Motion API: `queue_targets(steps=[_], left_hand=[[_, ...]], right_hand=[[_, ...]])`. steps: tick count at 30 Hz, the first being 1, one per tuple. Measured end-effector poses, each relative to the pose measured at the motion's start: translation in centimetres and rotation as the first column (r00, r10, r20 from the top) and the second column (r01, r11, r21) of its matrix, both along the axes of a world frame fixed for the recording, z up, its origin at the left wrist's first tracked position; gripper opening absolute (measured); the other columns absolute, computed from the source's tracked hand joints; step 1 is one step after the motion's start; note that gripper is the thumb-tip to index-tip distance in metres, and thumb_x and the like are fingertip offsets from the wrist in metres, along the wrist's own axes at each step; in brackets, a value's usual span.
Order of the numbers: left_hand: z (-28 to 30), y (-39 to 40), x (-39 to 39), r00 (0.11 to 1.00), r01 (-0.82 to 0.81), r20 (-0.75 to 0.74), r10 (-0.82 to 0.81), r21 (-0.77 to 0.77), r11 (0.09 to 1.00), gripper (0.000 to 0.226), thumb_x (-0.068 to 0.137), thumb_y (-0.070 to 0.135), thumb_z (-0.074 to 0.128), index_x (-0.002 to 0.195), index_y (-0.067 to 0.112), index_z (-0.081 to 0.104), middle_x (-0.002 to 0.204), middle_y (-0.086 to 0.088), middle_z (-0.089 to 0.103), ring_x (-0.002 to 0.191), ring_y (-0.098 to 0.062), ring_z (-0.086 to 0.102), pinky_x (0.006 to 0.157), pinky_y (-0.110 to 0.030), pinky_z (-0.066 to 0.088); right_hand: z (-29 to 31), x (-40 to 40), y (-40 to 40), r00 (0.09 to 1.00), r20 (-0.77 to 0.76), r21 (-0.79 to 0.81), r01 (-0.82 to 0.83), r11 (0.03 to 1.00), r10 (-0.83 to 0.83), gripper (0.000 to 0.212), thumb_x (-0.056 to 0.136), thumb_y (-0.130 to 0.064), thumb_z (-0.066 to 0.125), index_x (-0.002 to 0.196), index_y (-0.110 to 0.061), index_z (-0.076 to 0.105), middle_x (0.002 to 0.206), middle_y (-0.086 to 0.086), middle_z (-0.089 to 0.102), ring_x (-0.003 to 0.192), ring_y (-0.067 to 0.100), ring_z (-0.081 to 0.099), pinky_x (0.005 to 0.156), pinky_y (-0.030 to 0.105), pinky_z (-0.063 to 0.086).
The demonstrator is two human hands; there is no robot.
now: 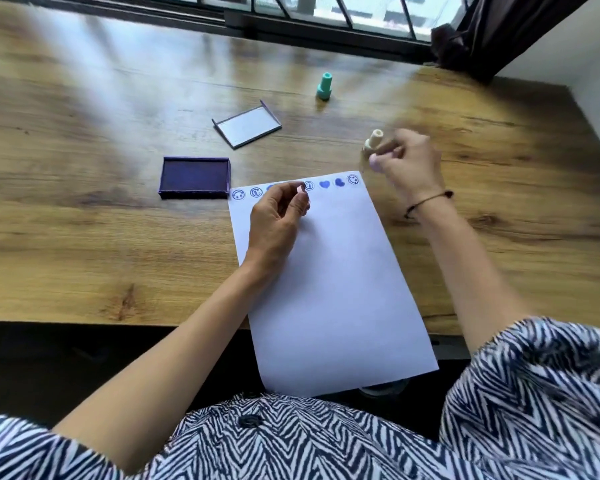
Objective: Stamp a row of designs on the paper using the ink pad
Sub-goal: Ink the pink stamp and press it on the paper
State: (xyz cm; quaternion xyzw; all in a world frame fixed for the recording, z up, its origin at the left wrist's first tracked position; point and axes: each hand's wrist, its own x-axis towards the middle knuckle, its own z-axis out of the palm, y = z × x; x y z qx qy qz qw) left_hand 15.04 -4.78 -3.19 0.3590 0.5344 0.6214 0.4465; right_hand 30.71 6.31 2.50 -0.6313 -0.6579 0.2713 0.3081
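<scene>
A white sheet of paper lies on the wooden table, overhanging its front edge. Along its top edge runs a row of blue stamped designs: round faces and hearts. The open purple ink pad sits just left of the paper's top corner. My left hand rests on the paper with curled fingers, covering part of the row. My right hand, blurred, is beside a cream stamp past the paper's top right corner, fingers at its base. A teal stamp stands farther back.
The ink pad's clear lid lies open side up behind the pad. A window frame runs along the table's far edge, with a dark curtain at the right. A white wall borders the right side.
</scene>
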Motion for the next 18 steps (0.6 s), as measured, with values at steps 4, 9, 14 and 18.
queue_targets(steps=[4, 9, 14, 18], left_hand=[[0.1, 0.2, -0.4, 1.0, -0.017, -0.01, 0.017, 0.009, 1.0, 0.012, 0.088, 0.015, 0.055, 0.098, 0.013, 0.06, 0.075, 0.004, 0.06, 0.068, -0.003, 0.057, 0.071, -0.015, 0.048], [0.2, 0.0, -0.3, 1.0, 0.0, -0.018, 0.0, 0.03, 1.0, 0.01, 0.088, 0.014, 0.055, 0.097, 0.013, 0.06, 0.073, 0.004, 0.06, 0.067, -0.003, 0.057, 0.071, -0.016, 0.048], [1.3, -0.2, 0.4, 0.995, 0.099, -0.014, -0.098, 0.088, 0.991, 0.011, 0.087, 0.011, 0.055, 0.093, 0.016, 0.063, 0.071, 0.001, 0.061, 0.063, -0.005, 0.057, 0.066, -0.015, 0.05], [2.5, 0.0, 0.9, 0.982, 0.188, -0.002, -0.189, 0.127, 0.974, 0.013, 0.087, 0.012, 0.055, 0.093, 0.011, 0.066, 0.071, -0.003, 0.061, 0.063, -0.013, 0.056, 0.064, -0.02, 0.05]], right_hand=[[1.2, 1.7, -2.0, 0.876, -0.461, -0.153, 0.075, 0.985, -0.139, 0.025, 0.073, 0.004, 0.064, 0.062, -0.017, 0.054, 0.05, 0.003, 0.057, 0.029, 0.004, 0.037, 0.035, 0.013, 0.028], [0.6, 1.1, -5.2, 0.741, -0.638, -0.337, -0.023, 0.941, -0.21, 0.018, 0.079, 0.002, 0.063, 0.071, -0.013, 0.058, 0.047, -0.006, 0.065, 0.036, 0.008, 0.044, 0.04, 0.017, 0.038], [0.7, -0.5, -8.1, 0.661, -0.738, -0.328, -0.178, 0.928, -0.134, 0.008, 0.08, -0.002, 0.064, 0.081, -0.01, 0.064, 0.059, -0.003, 0.066, 0.045, 0.008, 0.054, 0.047, 0.019, 0.049], [1.7, -1.3, -8.7, 0.695, -0.719, -0.216, -0.191, 0.957, -0.024, 0.009, 0.079, -0.002, 0.066, 0.081, -0.011, 0.065, 0.065, 0.001, 0.066, 0.049, 0.009, 0.059, 0.052, 0.022, 0.052]])
